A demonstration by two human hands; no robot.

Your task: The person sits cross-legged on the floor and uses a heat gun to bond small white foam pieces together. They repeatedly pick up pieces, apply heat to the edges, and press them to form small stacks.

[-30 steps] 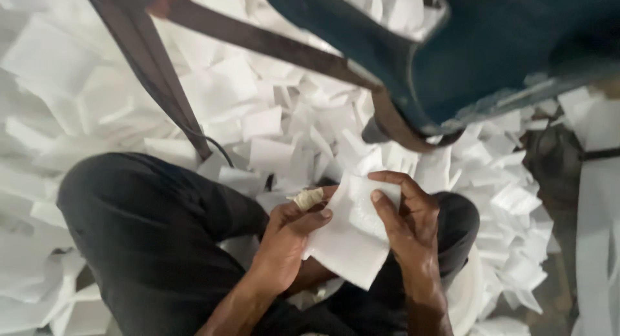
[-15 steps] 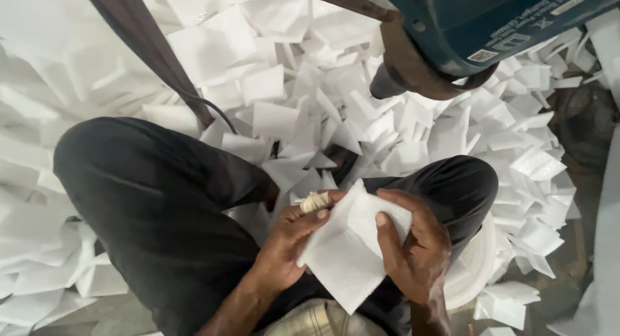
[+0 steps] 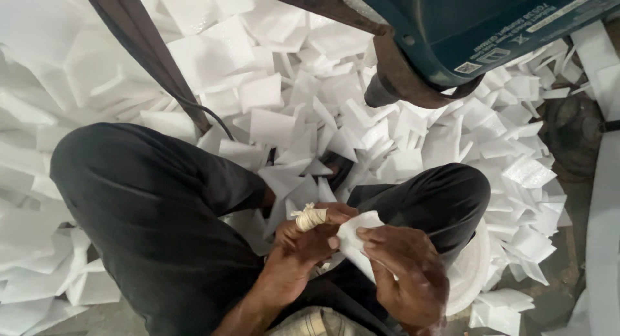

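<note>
Head view: both hands' fingers (image 3: 378, 236) pinch foam sheet (image 3: 354, 242) edges.

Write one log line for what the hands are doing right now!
left hand: bandaged finger, pinching white foam sheet | right hand: gripping same sheet | around: foam offcuts on floor | above: teal machine

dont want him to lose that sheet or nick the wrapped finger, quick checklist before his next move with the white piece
1. White foam sheet held by both hands: ok.
2. Right hand grip on sheet: ok, fingers curl over its edge.
3. Left hand touching sheet: ok, fingertips meet its upper edge.
4. Bandage on left finger in place: ok, wrapped and knotted.
5. Blue machine overhead clear of the hands: ok, it sits well above them.
6. Whether the machine is running: cannot tell.
</note>
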